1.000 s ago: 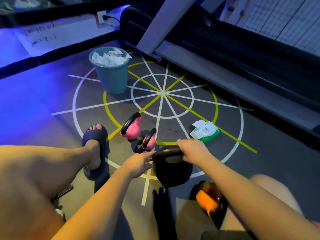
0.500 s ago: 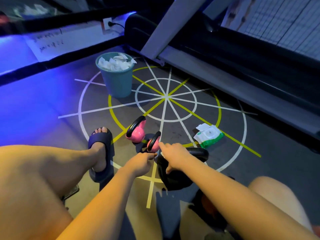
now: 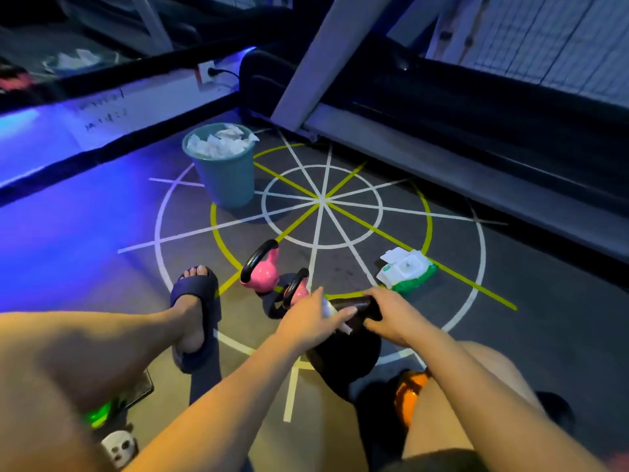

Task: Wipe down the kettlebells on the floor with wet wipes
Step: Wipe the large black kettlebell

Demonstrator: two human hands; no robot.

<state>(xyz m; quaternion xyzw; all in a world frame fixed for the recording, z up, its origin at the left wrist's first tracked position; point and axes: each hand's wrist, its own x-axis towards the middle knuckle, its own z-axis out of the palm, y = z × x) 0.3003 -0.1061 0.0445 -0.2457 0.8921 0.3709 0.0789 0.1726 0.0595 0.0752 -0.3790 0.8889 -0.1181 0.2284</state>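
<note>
On the floor, at the painted circle's near edge, stands the black kettlebell (image 3: 343, 361); the right grip (image 3: 391, 316) curls round its handle, the left grip (image 3: 306, 323) pinches a wet wipe (image 3: 328, 309) against it, a small pink kettlebell (image 3: 300, 291) just beyond

I see a glossy black kettlebell (image 3: 343, 356); two glossy pink kettlebells (image 3: 260, 272) with smooth black handles; a matt teal plastic bin (image 3: 226, 178); crumpled white wipes (image 3: 218, 143); matt grey floor (image 3: 527, 318).
</note>
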